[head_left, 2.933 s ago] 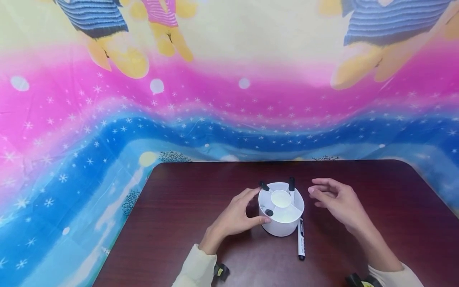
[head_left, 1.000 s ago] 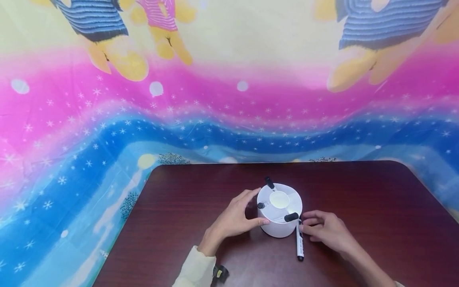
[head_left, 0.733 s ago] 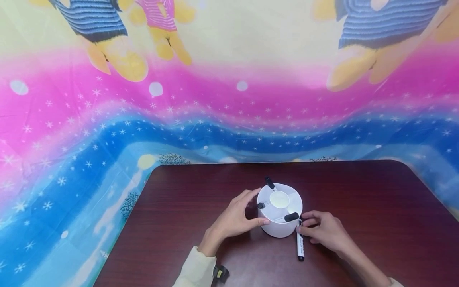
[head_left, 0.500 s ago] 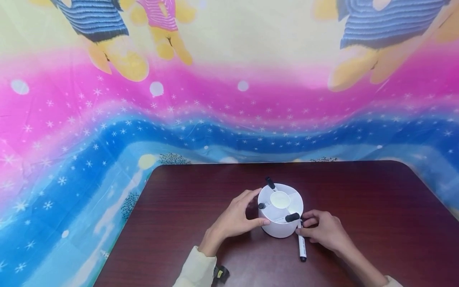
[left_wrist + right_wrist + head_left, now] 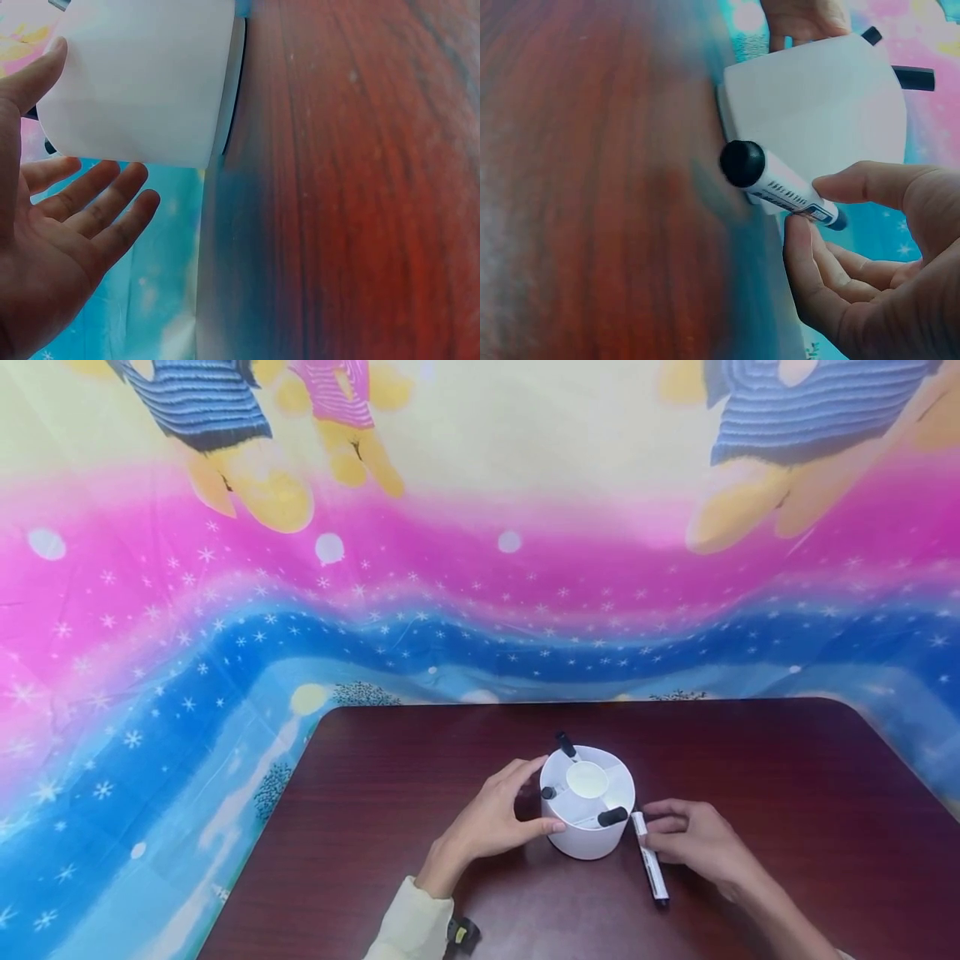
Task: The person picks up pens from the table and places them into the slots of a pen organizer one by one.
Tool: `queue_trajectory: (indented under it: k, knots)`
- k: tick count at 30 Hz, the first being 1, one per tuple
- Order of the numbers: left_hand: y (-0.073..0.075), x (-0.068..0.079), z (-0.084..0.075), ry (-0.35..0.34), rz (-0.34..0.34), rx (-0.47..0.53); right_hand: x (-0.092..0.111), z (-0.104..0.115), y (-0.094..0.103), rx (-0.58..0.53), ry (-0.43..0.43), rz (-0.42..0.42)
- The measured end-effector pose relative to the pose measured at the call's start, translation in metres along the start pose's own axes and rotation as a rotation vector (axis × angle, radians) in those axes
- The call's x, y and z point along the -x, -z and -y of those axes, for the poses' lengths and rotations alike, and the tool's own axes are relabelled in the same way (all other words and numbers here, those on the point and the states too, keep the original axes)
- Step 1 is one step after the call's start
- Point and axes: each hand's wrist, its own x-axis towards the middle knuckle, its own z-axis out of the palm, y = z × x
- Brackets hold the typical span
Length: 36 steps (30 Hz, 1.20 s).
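Note:
A round white pen holder (image 5: 588,843) with a round centre cup and divided compartments stands on the table. Three black-capped markers stick out of it: one at the back (image 5: 566,745), one at the left (image 5: 548,793) and one leaning at the front right (image 5: 612,817). My left hand (image 5: 495,814) rests against the holder's left side, thumb and fingers spread along its wall. My right hand (image 5: 701,843) pinches a white marker (image 5: 651,860) with black ends between thumb and fingers, just right of the holder. In the right wrist view this marker (image 5: 791,191) overlaps the holder's wall.
The dark red-brown wooden table (image 5: 405,752) has rounded far corners. Behind it hangs a colourful printed cloth (image 5: 450,568). A small black device (image 5: 463,933) sits by the left cuff.
The holder has turned, shifting its markers around. My right hand has come down to the loose marker, pinched it and moved it slightly right, tilting it. The left hand stays put.

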Motion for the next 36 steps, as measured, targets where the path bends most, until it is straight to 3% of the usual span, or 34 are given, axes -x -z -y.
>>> queue_trajectory:
  k: [10, 17, 21, 33, 36]
  knots:
    - [0.002, 0.001, 0.0, 0.014, -0.001, 0.012, 0.006, 0.014, 0.021, -0.065, 0.113, -0.014]
    - [0.002, 0.0, 0.0, 0.006, -0.002, 0.011, 0.009, 0.038, 0.048, -0.128, 0.299, -0.131]
    - [0.002, 0.0, -0.001, 0.011, 0.005, 0.006, 0.009, 0.052, 0.056, -0.201, 0.362, -0.167]
    - [0.001, 0.0, 0.0, 0.003, 0.003, 0.005, 0.004, 0.071, 0.05, -0.346, 0.425, -0.176]
    - [0.001, 0.0, 0.001, 0.0, 0.001, 0.008, 0.0, 0.073, 0.046, -0.306, 0.402, -0.178]
